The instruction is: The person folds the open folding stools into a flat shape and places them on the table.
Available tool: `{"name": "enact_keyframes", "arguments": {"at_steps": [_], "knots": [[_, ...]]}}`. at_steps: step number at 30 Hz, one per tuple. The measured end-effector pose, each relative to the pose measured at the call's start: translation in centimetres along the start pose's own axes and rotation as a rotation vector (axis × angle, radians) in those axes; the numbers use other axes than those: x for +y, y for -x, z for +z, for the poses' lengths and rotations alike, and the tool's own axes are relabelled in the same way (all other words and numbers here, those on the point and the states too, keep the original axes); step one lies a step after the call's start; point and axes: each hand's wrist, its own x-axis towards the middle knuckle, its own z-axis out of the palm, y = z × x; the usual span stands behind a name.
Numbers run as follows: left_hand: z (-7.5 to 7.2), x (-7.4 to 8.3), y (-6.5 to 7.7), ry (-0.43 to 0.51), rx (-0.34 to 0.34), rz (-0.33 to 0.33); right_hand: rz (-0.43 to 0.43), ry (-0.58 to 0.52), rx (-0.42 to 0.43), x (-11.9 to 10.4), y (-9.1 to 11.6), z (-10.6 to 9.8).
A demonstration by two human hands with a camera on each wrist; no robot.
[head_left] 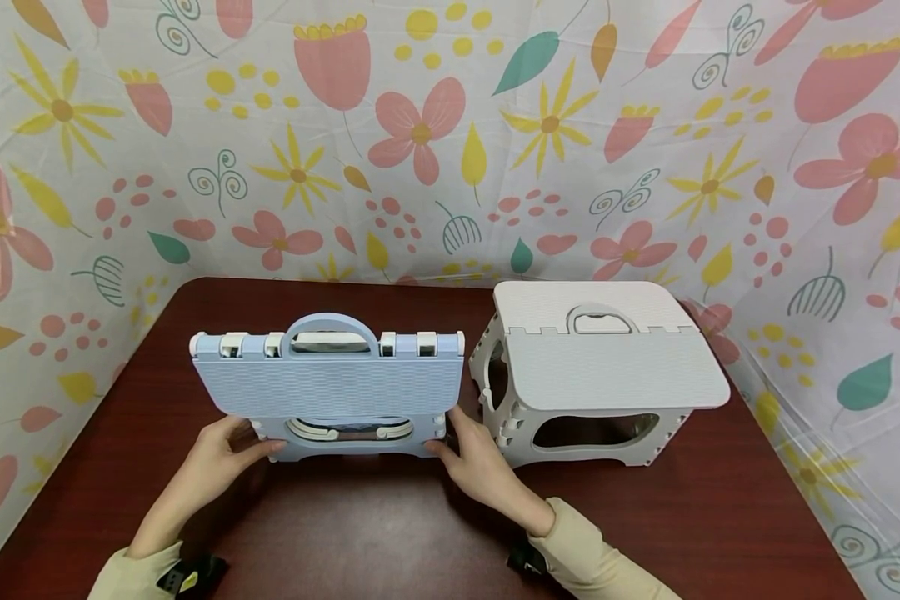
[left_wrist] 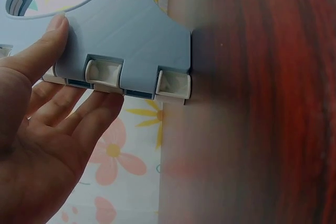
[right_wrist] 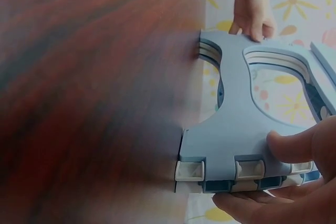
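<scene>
A light blue folding stool (head_left: 326,387), partly folded, stands on the table with its handle on top and its seat panel tilted toward me. My left hand (head_left: 217,454) grips its lower left side, thumb on the front leg panel and fingers behind the hinged edge. In the left wrist view, that thumb (left_wrist: 50,40) lies just under the oval cutout. On the opposite side my right hand (head_left: 483,462) pinches the same panel, its thumb (right_wrist: 289,148) on the front face and fingers around the white hinge pieces (right_wrist: 249,170).
An unfolded white folding stool (head_left: 615,367) stands close to the right of the blue one. The dark red-brown table (head_left: 367,533) reaches back to a flower-printed curtain (head_left: 420,208), which also hangs along both sides.
</scene>
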Motion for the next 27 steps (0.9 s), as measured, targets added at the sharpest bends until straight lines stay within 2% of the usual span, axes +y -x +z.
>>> {"name": "enact_keyframes", "arguments": {"at_steps": [16, 21, 27], "knots": [[-0.02, -0.1, 0.03, 0.003, 0.005, -0.005, 0.014, 0.013, 0.017, -0.04, 0.05, 0.07], [-0.28, -0.08, 0.07, 0.014, -0.014, -0.011, 0.014, 0.006, 0.019, 0.01, 0.03, 0.04], [-0.31, -0.36, 0.12, -0.019, 0.023, 0.048, 0.032, 0.013, 0.024, 0.04, 0.1, -0.07]]}}
